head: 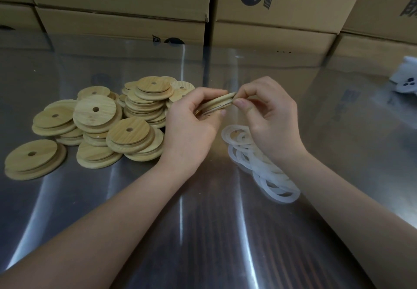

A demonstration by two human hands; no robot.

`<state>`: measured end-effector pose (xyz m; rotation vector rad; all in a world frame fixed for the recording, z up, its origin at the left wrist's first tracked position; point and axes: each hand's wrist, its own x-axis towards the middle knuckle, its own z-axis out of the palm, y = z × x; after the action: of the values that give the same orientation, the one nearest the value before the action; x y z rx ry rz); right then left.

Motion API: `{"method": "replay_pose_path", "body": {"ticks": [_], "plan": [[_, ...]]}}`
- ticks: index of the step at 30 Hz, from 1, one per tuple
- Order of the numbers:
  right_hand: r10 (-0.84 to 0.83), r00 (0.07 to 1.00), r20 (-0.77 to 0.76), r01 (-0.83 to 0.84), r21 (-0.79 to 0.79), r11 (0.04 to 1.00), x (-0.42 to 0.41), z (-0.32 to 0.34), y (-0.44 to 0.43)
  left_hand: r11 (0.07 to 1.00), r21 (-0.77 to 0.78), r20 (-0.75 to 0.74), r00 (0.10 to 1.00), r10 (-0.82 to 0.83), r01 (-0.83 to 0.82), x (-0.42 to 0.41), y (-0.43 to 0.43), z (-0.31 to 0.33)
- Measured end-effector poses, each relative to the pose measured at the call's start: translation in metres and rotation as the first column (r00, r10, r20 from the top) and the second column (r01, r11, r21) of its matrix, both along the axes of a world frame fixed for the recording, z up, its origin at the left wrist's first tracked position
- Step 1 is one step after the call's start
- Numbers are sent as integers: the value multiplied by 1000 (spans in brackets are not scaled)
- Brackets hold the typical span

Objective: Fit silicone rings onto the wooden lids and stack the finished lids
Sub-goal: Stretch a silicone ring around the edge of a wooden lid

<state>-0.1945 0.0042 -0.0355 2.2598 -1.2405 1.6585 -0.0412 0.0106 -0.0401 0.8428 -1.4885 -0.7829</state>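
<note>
Two bare forearms are reaching up from the bottom of the frame over a shiny metal table (203,232). At centre frame, the left hand (191,126) is gripping a wooden lid (220,103) edge-on above the table, its fingers clamped on the lid's left side. The right hand (268,112) is pinching the lid's right rim, thumb and forefinger pressed together there. Whether a ring is already seated on this lid cannot be told. A loose pile of wooden lids (99,128) is lying at centre left. Translucent silicone rings (268,171) are lying heaped under the right wrist. Cardboard boxes (270,6) are lining the top of the frame.
</note>
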Motion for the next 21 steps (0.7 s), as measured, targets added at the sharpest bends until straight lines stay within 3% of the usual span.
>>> {"method": "replay_pose_path", "body": {"ticks": [15,21], "plan": [[2,996,-93,0,14,1000,-5,6,2,1000,-19,-30,1000,6,-7,0,2,5],[-10,999,-34,9,-33,999,-3,4,2,999,-52,-29,1000,9,-10,0,3,5]]}}
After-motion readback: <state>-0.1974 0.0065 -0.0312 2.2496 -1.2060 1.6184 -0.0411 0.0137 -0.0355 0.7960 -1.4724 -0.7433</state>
